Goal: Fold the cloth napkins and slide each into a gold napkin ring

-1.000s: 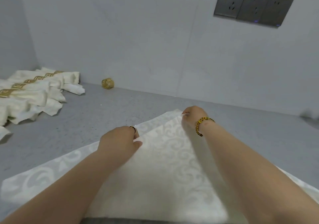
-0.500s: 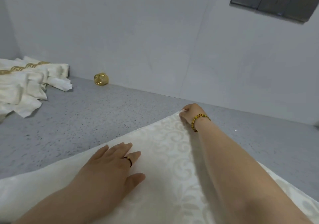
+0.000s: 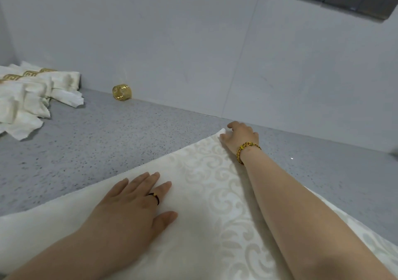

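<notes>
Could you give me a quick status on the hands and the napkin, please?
Left hand flat on napkin. Right hand pinches its far corner. Ring loose by wall, nothing between.

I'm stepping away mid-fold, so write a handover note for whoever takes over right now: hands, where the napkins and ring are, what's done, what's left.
Left hand: flat, fingers straight, pressing on the white patterned napkin.
Right hand: fingers curled at that napkin's far corner, apparently pinching it.
The napkin lies spread on the grey countertop. A loose gold napkin ring stands by the wall.
Done: a pile of ringed napkins lies far left.
Left: finish folding this napkin narrow, then slide it into the loose ring.
</notes>
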`<action>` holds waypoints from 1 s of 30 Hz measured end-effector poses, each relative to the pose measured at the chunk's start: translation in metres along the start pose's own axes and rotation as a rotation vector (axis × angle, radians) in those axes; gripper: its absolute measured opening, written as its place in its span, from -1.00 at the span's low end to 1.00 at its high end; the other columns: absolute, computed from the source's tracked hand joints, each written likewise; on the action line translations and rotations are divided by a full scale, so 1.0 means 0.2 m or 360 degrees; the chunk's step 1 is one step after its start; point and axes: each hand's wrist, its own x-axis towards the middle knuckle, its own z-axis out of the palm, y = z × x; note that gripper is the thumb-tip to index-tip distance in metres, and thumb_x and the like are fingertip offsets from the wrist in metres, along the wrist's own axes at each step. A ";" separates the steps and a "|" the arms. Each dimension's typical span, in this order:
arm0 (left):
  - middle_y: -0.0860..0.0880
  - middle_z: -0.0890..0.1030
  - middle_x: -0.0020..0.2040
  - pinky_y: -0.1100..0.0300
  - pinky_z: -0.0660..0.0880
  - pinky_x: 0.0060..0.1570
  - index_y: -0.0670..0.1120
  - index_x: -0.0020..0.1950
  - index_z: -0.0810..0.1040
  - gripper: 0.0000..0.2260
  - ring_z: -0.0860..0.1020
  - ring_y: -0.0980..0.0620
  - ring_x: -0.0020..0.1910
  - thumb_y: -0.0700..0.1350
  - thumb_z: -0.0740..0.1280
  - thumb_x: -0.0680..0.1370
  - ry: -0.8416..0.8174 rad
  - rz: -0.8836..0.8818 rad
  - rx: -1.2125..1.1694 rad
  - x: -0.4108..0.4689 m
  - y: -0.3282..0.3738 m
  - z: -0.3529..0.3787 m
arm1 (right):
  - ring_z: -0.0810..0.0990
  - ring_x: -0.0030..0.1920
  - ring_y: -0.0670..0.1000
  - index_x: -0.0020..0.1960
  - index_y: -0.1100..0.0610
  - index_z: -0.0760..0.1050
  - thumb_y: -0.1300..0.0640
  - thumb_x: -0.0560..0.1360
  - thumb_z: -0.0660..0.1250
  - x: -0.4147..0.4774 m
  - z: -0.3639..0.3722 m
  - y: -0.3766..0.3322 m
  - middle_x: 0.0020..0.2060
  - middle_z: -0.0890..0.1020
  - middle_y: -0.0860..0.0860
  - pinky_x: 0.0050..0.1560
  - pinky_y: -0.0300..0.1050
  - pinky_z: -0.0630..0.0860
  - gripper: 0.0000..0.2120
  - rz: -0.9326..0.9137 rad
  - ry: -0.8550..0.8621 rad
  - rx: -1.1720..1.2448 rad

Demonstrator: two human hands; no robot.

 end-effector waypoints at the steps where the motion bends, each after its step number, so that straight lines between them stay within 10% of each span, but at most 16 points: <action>1: 0.21 -0.25 0.48 0.31 -0.31 0.27 0.19 0.48 -0.23 0.30 -0.31 0.33 0.32 0.29 -0.79 -0.29 0.0020 -0.0002 0.0013 0.00 0.01 -0.01 | 0.33 0.32 0.08 0.35 0.08 0.31 0.05 0.56 0.14 -0.05 -0.03 0.00 0.31 0.41 0.04 0.29 -0.08 0.20 -0.62 -0.0040 -0.0003 0.0013; 4: 0.14 0.01 0.51 0.29 -0.22 0.38 0.13 0.49 0.05 0.07 -0.01 0.20 0.48 0.38 -0.58 0.06 0.0253 0.0048 0.0019 -0.02 0.01 -0.02 | 0.48 0.18 0.07 0.19 0.14 0.48 0.17 0.56 0.13 -0.32 -0.13 -0.03 0.15 0.57 0.06 0.19 -0.12 0.37 -0.74 -0.0259 0.0000 0.0234; 6: 0.08 0.52 0.26 0.23 0.09 0.25 0.06 0.16 0.59 -0.32 0.50 0.14 0.23 0.18 -0.25 0.42 0.0383 0.0161 0.0159 -0.05 0.01 -0.05 | 0.56 0.05 0.04 0.06 0.13 0.57 0.17 0.53 0.19 -0.63 -0.19 -0.03 0.00 0.65 0.03 0.08 -0.15 0.43 -0.79 -0.0485 -0.0046 0.0353; 8: 0.07 0.67 -0.01 0.19 0.23 0.10 0.05 -0.12 0.70 -0.38 0.64 0.11 -0.03 0.10 -0.19 0.58 0.0426 0.0316 0.0069 -0.08 0.10 -0.05 | 0.60 -0.05 -0.02 -0.02 0.10 0.60 0.11 0.50 0.21 -0.94 -0.21 0.01 -0.10 0.67 -0.02 -0.01 -0.20 0.45 -0.80 -0.0884 -0.0006 0.0300; 13: 0.07 0.24 0.42 0.41 0.05 0.25 -0.04 0.39 0.32 0.03 0.26 0.28 0.34 0.42 -0.56 0.28 0.0313 0.0531 -0.0017 -0.22 0.35 0.00 | 0.28 0.37 -0.16 0.33 0.07 0.40 -0.29 0.47 -0.05 -1.27 -0.19 0.26 0.37 0.37 -0.05 0.37 -0.40 0.11 -0.37 -0.1091 -0.0353 0.0181; 16: 0.22 -0.32 0.29 0.39 -0.33 0.29 0.07 0.50 -0.19 0.29 -0.31 0.32 0.28 0.43 -0.70 -0.20 0.0124 0.0508 -0.0088 -0.24 0.33 0.05 | -0.04 0.38 -0.28 0.45 -0.02 0.17 -0.39 0.27 -0.27 -1.28 -0.23 0.43 0.36 0.02 -0.24 0.28 -0.58 -0.26 -0.13 -0.0882 -0.0419 0.0076; 22: 0.39 -0.06 0.28 0.52 -0.24 0.22 0.19 0.47 0.05 0.29 -0.11 0.44 0.27 0.54 -0.58 -0.20 0.0230 0.0536 -0.0286 -0.27 0.29 0.05 | 0.08 0.31 -0.33 0.39 -0.09 0.25 -0.63 0.08 -0.38 -1.27 -0.37 0.80 0.29 0.12 -0.32 0.16 -0.67 -0.19 0.09 -0.0367 -0.0263 -0.0047; 25: 0.36 0.22 0.32 0.57 0.03 0.20 0.20 0.38 0.29 0.03 0.16 0.41 0.34 0.53 -0.33 0.03 0.0424 0.0563 -0.0294 -0.29 0.28 0.02 | 0.24 0.40 -0.17 0.37 -0.03 0.29 -0.07 0.58 0.09 -1.30 -0.42 0.90 0.40 0.27 -0.14 0.25 -0.52 -0.05 -0.62 -0.0288 -0.0152 -0.0174; 30: 0.27 0.65 -0.24 0.50 0.44 -0.37 0.16 -0.27 0.67 -0.76 0.61 0.33 -0.30 0.05 0.20 0.31 0.0592 0.0726 -0.0042 -0.30 0.28 0.00 | 0.27 0.41 -0.09 0.40 -0.02 0.25 0.23 0.60 0.08 -1.30 -0.48 0.95 0.43 0.27 -0.06 0.34 -0.41 -0.01 -0.60 -0.0069 -0.0172 -0.0317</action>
